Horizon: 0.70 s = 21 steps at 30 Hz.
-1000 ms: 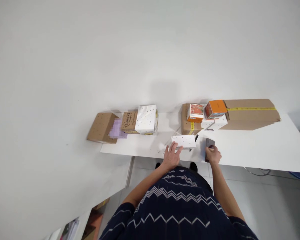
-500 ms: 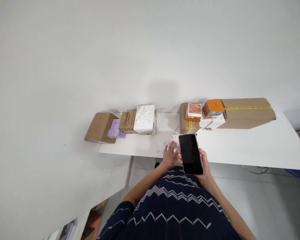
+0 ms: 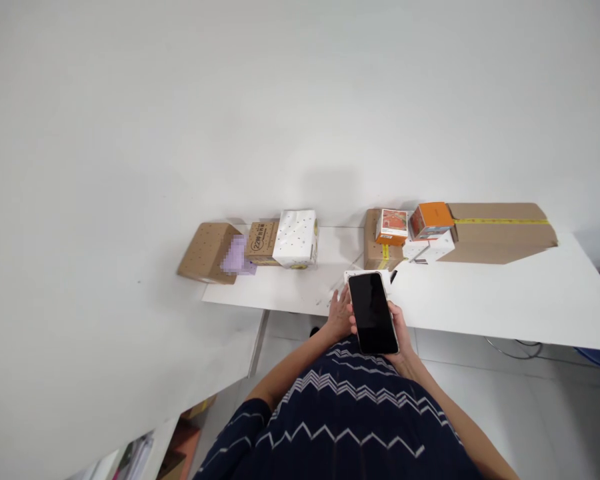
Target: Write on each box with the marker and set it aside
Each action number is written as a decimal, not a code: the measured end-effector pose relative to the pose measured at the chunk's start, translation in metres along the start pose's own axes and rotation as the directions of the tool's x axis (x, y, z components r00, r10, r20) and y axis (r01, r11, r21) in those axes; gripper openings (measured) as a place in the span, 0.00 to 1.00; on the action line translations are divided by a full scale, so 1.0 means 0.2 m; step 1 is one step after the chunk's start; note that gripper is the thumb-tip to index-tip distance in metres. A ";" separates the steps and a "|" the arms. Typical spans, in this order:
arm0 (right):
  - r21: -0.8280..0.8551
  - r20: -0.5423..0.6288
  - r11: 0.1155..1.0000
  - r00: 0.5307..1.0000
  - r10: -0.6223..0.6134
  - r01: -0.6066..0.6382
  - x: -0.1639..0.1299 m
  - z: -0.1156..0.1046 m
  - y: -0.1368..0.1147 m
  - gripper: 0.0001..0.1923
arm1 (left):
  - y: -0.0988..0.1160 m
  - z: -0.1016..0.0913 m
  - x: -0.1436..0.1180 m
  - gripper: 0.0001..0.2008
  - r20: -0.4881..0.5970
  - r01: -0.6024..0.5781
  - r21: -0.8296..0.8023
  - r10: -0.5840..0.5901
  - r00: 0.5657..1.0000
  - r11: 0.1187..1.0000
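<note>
In my right hand (image 3: pixel 400 337) is a smartphone (image 3: pixel 373 313) with a dark screen, held tilted in front of my body; fingertips wrap round its left edge. Left of the phone, my left hand (image 3: pixel 337 317) is at the table's front edge with its fingers stretched out and apart. Part of that hand is hidden behind the phone. A flat white item (image 3: pixel 386 277) lies on the table beyond the phone, mostly covered by it, so I cannot make out its kind. Beside it is a small dark object (image 3: pixel 393 275).
On the white table (image 3: pixel 505 293), a brown carton (image 3: pixel 207 253), a purple box (image 3: pixel 237 257), a printed brown box (image 3: pixel 263 241) and a white dotted box (image 3: pixel 296 239) stand left. To the right are orange boxes (image 3: pixel 433 219) on other boxes and a long taped carton (image 3: pixel 503 233). A wall rises behind.
The phone in my right hand has shifted slightly left, covering more of my left hand. My left hand stays near the table edge. The view has moved a little.
</note>
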State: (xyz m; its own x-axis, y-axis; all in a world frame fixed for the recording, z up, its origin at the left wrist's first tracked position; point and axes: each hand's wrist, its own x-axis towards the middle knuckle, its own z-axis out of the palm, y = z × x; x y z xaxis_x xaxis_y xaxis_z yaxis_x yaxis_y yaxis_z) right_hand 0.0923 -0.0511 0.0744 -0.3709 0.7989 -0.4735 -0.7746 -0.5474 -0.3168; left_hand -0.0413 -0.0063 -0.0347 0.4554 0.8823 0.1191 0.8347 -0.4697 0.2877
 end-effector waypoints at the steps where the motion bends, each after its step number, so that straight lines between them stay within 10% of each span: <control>1: -0.001 -0.005 1.000 1.000 -0.004 0.004 0.00 0.00 0.00 0.25 | 0.00 0.00 0.00 0.25 0.018 -0.024 0.012 0.024 1.000 1.000; 21: -0.049 -0.029 0.998 0.999 -0.037 0.035 -0.01 -0.03 -0.04 0.28 | 0.00 -0.04 0.00 0.27 0.103 -0.079 0.056 0.073 0.992 0.995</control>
State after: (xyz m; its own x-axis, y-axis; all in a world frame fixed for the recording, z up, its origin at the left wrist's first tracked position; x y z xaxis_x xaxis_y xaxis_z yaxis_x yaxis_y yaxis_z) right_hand 0.1023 -0.0506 0.0733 -0.3273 0.8109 -0.4850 -0.7614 -0.5303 -0.3729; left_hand -0.0430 -0.0065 -0.0274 0.5443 0.8379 0.0413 0.8122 -0.5386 0.2242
